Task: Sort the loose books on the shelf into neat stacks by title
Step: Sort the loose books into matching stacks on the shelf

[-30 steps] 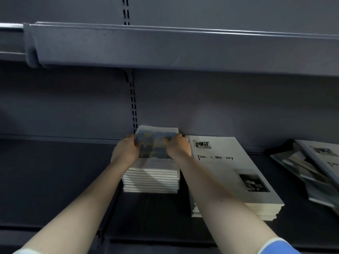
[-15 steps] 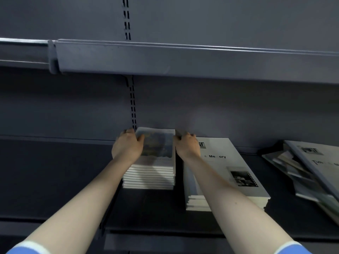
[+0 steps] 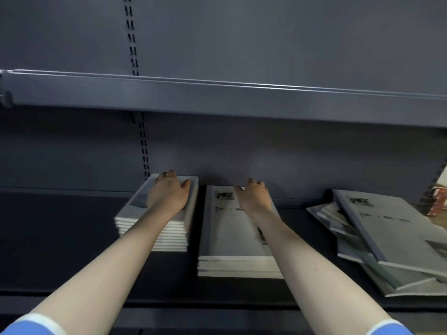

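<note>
Change since half a second ago: right hand (image 3: 254, 198) has left the small stack's edge and crossed to the larger stack; left hand (image 3: 169, 195) has slid onto the small stack's top cover.

Item 1, small stack of books (image 3: 159, 228): squared, toward the back edge of the shelf (image 3: 60, 238), left of centre. Left hand rests on top, fingers loosely bent over the far edge, thumb spread (pressing, not lifting, by the look of it).

Item 2, larger stack of white books (image 3: 232, 238): just beside item 1, a narrow gap between, a few copies deep. Right hand lies on its far end; fingers curl toward the back edge, and whether they grip it I cannot tell.

Item 3, loose pile of books (image 3: 377, 240): toward the right end of the shelf, well apart from the hands, copies fanned and tilted; the top cover appears to match item 2.

Step in hand, as judged: squaring the two finished stacks. Next move probably calls for reaching right, taking one loose copy, checking its title, and laying it flush on the matching stack.
</note>
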`<action>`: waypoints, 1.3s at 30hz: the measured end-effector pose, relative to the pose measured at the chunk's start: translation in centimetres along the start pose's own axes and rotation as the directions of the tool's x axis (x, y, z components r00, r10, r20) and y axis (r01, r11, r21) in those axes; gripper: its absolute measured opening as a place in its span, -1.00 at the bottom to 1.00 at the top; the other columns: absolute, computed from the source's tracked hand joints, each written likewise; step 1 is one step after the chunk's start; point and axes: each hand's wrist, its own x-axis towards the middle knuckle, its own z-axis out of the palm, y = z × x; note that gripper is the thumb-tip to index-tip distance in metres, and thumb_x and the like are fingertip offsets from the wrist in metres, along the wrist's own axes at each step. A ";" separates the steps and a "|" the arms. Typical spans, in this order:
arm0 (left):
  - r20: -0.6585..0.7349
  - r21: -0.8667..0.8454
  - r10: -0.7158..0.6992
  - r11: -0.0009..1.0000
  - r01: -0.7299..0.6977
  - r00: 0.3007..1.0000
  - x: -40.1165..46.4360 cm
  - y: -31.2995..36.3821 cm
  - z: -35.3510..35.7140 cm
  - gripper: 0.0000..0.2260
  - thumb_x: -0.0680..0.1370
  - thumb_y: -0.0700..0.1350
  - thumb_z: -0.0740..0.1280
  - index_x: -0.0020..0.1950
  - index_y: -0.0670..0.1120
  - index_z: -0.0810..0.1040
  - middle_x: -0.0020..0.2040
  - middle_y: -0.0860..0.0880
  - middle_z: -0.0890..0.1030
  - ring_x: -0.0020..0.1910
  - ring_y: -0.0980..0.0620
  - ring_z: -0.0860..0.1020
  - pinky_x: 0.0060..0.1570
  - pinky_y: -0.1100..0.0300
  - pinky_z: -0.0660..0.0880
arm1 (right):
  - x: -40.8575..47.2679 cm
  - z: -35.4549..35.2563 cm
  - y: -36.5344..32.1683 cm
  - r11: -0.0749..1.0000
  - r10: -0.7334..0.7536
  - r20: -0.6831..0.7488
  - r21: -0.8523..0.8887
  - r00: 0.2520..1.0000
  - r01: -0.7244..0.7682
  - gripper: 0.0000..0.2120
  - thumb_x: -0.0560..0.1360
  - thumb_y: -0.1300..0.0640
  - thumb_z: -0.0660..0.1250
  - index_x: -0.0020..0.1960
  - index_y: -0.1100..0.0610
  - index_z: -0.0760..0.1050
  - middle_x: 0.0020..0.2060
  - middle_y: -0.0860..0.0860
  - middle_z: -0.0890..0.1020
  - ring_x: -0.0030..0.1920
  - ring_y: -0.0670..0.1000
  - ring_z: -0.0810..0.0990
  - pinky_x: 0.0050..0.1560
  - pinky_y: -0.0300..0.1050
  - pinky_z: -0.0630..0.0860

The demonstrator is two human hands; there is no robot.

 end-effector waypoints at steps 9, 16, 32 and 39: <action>0.043 -0.035 0.052 0.998 -0.050 0.998 -2.8 10.8 4.6 -0.56 0.60 0.01 0.18 0.33 -0.29 0.36 0.31 -0.29 0.42 0.31 -0.24 0.37 0.25 -0.01 0.35 | 1.3 -7.4 9.7 0.992 0.011 -0.034 -0.126 0.999 -0.016 -0.53 0.62 -0.10 0.06 0.39 0.19 0.33 0.29 0.18 0.41 0.31 0.19 0.38 0.31 0.08 0.35; 0.095 -0.037 0.101 0.995 -0.098 0.990 -5.8 18.4 8.9 -0.53 0.62 0.07 0.12 0.40 -0.22 0.31 0.36 -0.21 0.38 0.33 -0.19 0.36 0.19 -0.01 0.38 | 2.1 -12.3 17.6 0.985 0.066 -0.078 -0.155 0.995 -0.078 -0.49 0.61 -0.12 0.07 0.41 0.20 0.32 0.34 0.19 0.39 0.38 0.18 0.31 0.36 0.04 0.27; 0.298 -0.112 0.172 0.983 -0.144 0.939 -12.4 30.6 17.5 -0.51 0.60 0.14 0.10 0.33 -0.21 0.35 0.34 -0.22 0.41 0.31 -0.21 0.39 0.21 -0.01 0.39 | -0.5 -18.1 30.3 0.952 0.188 -0.113 -0.224 0.976 -0.210 -0.49 0.61 -0.08 0.08 0.38 0.26 0.32 0.34 0.23 0.38 0.38 0.22 0.30 0.35 0.03 0.25; 0.418 -0.097 0.147 0.988 -0.117 0.896 -13.9 31.0 18.9 -0.44 0.51 0.26 0.19 0.29 -0.15 0.45 0.25 -0.14 0.53 0.20 -0.16 0.52 0.10 0.06 0.50 | -1.6 -18.2 32.0 0.944 0.257 -0.114 -0.180 0.960 -0.275 -0.46 0.57 -0.05 0.11 0.41 0.29 0.29 0.33 0.22 0.38 0.35 0.21 0.32 0.31 0.00 0.28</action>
